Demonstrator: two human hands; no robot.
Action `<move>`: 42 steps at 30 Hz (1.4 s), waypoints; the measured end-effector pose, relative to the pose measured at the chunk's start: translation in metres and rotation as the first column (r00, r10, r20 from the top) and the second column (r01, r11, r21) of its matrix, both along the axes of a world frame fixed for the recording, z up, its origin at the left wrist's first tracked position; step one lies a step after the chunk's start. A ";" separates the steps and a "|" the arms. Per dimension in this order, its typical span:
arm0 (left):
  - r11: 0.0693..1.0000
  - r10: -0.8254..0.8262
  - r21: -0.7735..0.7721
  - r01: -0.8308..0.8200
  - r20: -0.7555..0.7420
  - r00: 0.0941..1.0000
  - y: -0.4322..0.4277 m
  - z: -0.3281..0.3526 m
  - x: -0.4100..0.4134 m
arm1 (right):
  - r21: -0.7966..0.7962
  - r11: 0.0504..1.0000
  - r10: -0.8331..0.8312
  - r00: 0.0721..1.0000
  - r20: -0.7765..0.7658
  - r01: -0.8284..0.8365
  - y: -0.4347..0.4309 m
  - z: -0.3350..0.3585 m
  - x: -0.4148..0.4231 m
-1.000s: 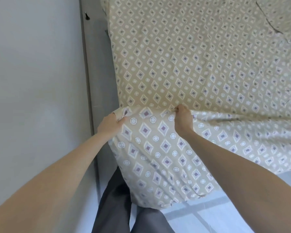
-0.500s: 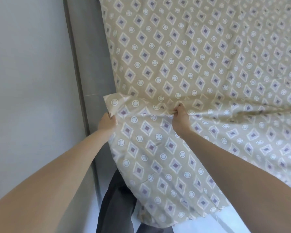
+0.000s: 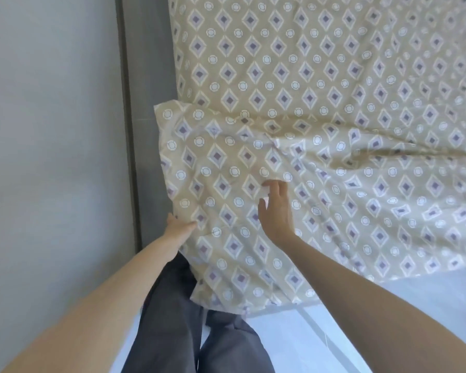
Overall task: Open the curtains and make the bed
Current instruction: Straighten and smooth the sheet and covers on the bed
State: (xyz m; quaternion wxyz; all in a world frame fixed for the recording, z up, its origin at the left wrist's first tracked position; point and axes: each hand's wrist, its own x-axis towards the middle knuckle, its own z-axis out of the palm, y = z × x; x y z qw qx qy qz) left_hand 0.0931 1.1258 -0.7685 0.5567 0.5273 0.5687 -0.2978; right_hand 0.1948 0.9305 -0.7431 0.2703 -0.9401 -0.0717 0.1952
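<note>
Left hand point(image 3: 178, 228) grips the edge of the patterned bedsheet point(image 3: 293, 76), fingers tucked under the fabric & hidden. Right hand point(image 3: 276, 210) lies on the sheet w/ fingers loose, holding nothing. Sheet covers the bed, corner draped over the near edge; bed itself hidden.

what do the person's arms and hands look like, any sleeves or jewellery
Both forearms are bare as far as the view reaches, with no sleeves showing. The left hand and right hand wear no gloves, and no rings, watch or bracelets are visible. Dark grey trousers show below.
</note>
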 end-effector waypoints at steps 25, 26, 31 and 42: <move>0.942 -0.233 0.239 0.234 -0.035 0.972 -0.131 0.004 -0.177 | -0.241 0.966 0.015 0.953 -0.301 -0.091 -0.139 0.006 -0.185; 0.933 -0.261 0.246 0.262 -0.037 0.965 -0.129 0.010 -0.181 | -0.250 0.964 0.005 0.952 -0.307 -0.086 -0.138 0.009 -0.188; 0.877 -0.307 0.361 0.318 -0.088 0.948 -0.103 0.021 -0.199 | -0.261 0.961 0.003 0.953 -0.304 -0.086 -0.129 0.021 -0.196; 0.978 -0.192 0.103 0.183 0.085 0.978 -0.104 0.036 -0.195 | -0.329 0.938 -0.056 0.891 -0.450 -0.108 -0.120 0.041 -0.206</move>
